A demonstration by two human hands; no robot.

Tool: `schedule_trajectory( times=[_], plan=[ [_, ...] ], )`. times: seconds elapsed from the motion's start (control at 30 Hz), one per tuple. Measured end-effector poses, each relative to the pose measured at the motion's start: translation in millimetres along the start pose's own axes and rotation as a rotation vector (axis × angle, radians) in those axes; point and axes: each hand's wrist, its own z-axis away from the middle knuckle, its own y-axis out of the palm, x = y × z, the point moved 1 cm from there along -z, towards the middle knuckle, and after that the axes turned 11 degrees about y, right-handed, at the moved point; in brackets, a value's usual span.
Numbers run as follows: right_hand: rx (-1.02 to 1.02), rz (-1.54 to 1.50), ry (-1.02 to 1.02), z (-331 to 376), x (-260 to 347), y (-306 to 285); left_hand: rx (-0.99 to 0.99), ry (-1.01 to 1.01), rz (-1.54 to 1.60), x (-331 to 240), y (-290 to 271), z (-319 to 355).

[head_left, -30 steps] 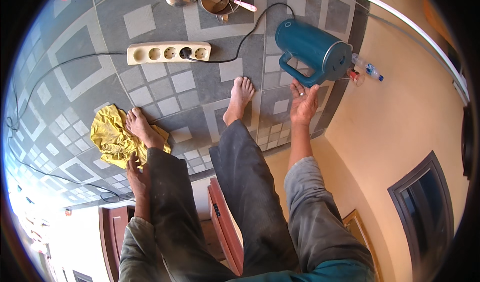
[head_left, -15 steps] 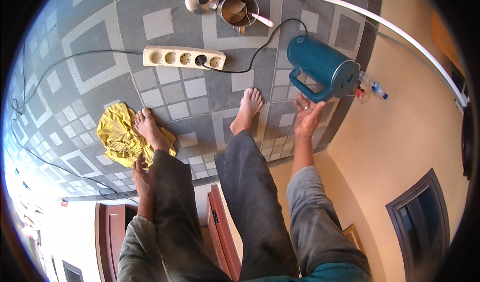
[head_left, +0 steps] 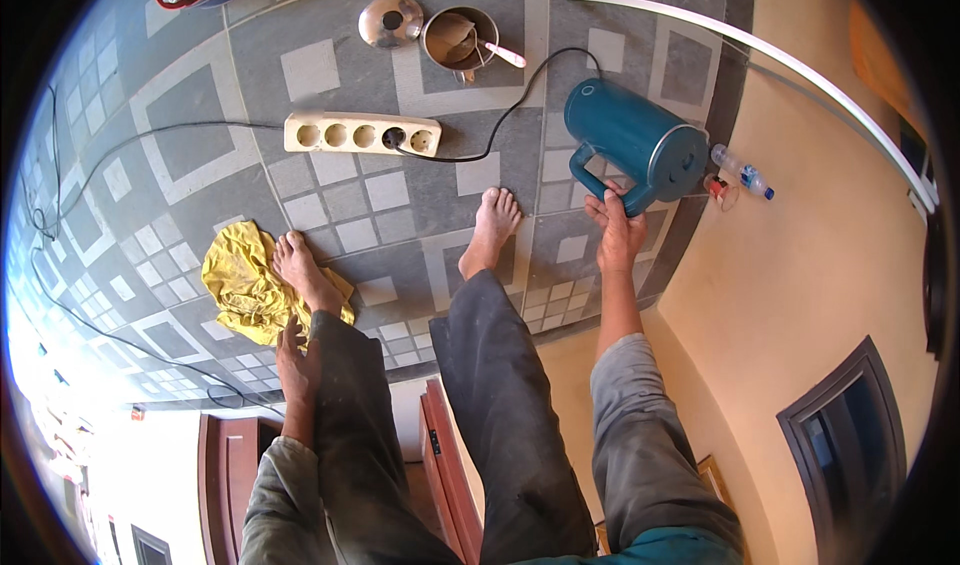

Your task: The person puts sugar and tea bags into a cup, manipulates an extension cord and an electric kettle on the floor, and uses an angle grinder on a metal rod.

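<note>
A teal electric kettle (head_left: 630, 140) stands at the right on the tiled floor. My right hand (head_left: 622, 235) has its fingers closed on the lower end of the kettle's handle, near the lid. A black cord runs from behind the kettle to a white power strip (head_left: 362, 135), where its plug sits in a socket. My left hand (head_left: 298, 370) hangs beside my left shin with its fingers loosely stretched, holding nothing. Just beyond it, a crumpled yellow cloth (head_left: 245, 280) lies partly under my left foot.
Farther off stands a metal cup (head_left: 437, 53) with brown contents and a pink-handled spoon (head_left: 508, 56). A round metal lid (head_left: 390, 22) lies beside it. A plastic bottle (head_left: 745, 173) and a clear cup (head_left: 722, 193) are by the wall. White trunking (head_left: 680, 20) curves at right.
My right hand has moved from just short of the kettle's handle onto it, and its fingers have closed there. The view has shifted slightly.
</note>
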Motion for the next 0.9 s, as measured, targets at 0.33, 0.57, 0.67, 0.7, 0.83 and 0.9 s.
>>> schedule_trajectory(
  times=[0.33, 0.57, 0.67, 0.7, 0.83, 0.9],
  plan=[
    [0.104, 0.219, 0.012, -31.7, -6.1, -70.3, 0.002, -0.019, 0.114, -29.1, 5.2, 3.1],
    [0.085, 0.798, 0.078, 45.5, -19.4, -33.9, -0.096, 0.168, 0.024, -58.8, 28.9, -63.4],
    [0.330, 0.842, -0.433, 87.1, -18.3, 60.6, -0.121, 0.311, -0.172, -99.4, 41.0, -118.8],
    [0.381, 0.874, -0.459, 89.8, -14.2, 96.3, -0.100, 0.271, -0.123, -129.2, 35.3, -135.1],
    [0.490, 1.157, -0.570, 62.1, -25.5, 213.7, -0.291, 0.584, -0.437, -177.9, 41.4, -211.4],
    [0.534, 1.383, -0.475, 47.8, -31.7, 252.6, -0.278, 0.673, -0.511, -181.0, 51.8, -238.4]
  ],
)
